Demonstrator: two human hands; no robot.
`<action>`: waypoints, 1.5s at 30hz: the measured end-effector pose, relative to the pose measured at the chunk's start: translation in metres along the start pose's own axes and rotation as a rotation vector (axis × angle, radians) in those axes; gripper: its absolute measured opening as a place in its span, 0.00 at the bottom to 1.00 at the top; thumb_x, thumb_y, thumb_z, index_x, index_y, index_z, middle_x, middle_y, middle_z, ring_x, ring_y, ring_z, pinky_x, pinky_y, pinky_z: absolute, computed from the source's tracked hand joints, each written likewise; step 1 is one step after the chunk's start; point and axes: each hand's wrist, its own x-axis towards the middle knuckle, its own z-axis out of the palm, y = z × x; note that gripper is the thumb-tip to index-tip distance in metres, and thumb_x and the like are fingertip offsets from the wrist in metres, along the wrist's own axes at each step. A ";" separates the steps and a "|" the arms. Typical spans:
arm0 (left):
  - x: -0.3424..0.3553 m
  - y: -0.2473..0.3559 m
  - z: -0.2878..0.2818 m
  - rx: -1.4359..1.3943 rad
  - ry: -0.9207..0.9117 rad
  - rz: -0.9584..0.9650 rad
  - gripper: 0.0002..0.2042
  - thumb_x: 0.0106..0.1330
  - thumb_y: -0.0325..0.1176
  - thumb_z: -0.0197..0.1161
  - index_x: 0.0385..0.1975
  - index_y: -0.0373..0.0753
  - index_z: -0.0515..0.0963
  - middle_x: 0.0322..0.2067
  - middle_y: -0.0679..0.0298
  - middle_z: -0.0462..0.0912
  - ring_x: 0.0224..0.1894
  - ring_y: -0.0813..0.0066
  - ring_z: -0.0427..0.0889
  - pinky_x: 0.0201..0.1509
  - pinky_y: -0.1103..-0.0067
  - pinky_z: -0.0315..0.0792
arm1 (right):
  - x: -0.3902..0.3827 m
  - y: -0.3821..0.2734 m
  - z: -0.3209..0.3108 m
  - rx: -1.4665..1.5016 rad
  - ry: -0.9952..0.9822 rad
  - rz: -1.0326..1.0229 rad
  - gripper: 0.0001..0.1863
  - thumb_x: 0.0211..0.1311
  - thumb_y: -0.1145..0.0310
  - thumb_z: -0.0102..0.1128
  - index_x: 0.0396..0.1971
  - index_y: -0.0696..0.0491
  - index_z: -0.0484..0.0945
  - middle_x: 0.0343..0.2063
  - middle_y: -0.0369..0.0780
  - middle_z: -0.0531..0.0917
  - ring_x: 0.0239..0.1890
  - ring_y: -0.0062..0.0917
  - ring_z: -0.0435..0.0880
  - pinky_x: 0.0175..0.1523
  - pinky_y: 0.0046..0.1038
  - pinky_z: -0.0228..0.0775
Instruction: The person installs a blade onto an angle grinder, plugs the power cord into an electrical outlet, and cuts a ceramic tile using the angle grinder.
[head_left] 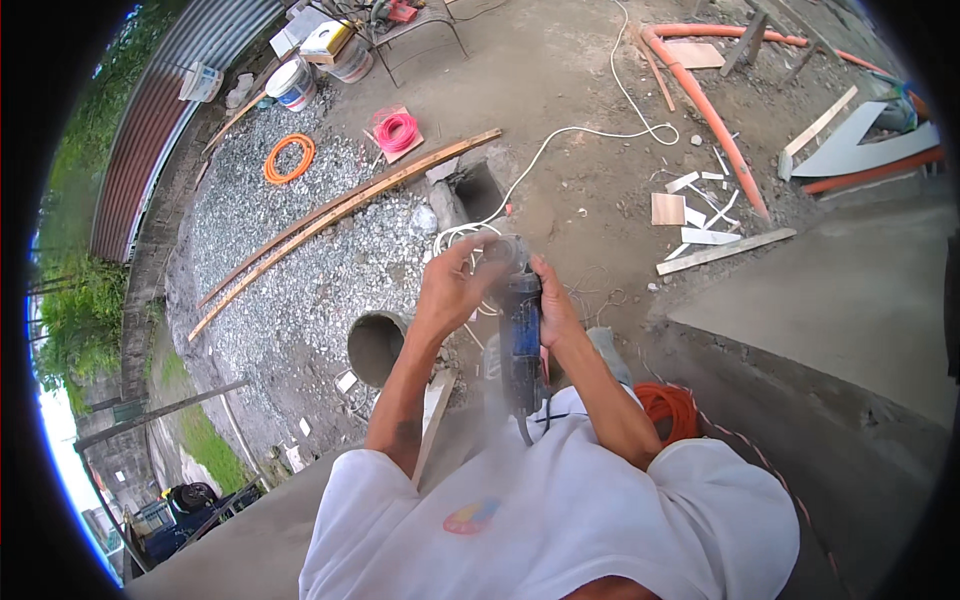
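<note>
An angle grinder (521,335) with a blue and black body is held upright in front of my chest, its head pointing away and its cord hanging toward my white shirt. My right hand (553,308) is closed around the right side of the body near the head. My left hand (452,288) curls at the left of the head, by the grey round disc or guard (512,252). Its fingers are slightly blurred there, and their exact hold is partly hidden.
Beyond my hands lie a white cord (560,130), a concrete block opening (478,190) and long wooden strips (340,215) on gravel. A round pipe mouth (377,348) is at the left. Orange pipe (705,105) and board scraps (710,237) lie right, near a concrete ledge (830,300).
</note>
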 end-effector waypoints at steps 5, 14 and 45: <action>0.049 0.032 -0.014 0.252 0.104 0.467 0.17 0.52 0.33 0.74 0.42 0.37 0.83 0.27 0.57 0.82 0.27 0.66 0.82 0.34 0.72 0.74 | 0.019 -0.028 0.011 -0.091 0.031 0.010 0.22 0.69 0.50 0.52 0.48 0.54 0.78 0.34 0.34 0.83 0.31 0.16 0.81 0.36 0.22 0.74; 0.147 -0.022 -0.033 -0.344 0.011 -0.018 0.12 0.62 0.35 0.69 0.34 0.32 0.82 0.21 0.72 0.74 0.22 0.88 0.69 0.25 0.86 0.62 | 0.084 -0.056 0.047 0.076 0.017 -0.191 0.29 0.69 0.42 0.47 0.47 0.55 0.79 0.33 0.40 0.85 0.33 0.25 0.85 0.38 0.25 0.78; 0.207 -0.052 -0.022 -0.428 0.160 -0.173 0.10 0.69 0.36 0.62 0.43 0.37 0.80 0.30 0.70 0.81 0.30 0.88 0.73 0.31 0.84 0.66 | 0.188 -0.099 0.072 0.233 -0.335 0.130 0.35 0.59 0.34 0.56 0.51 0.52 0.77 0.36 0.44 0.85 0.34 0.38 0.86 0.36 0.37 0.84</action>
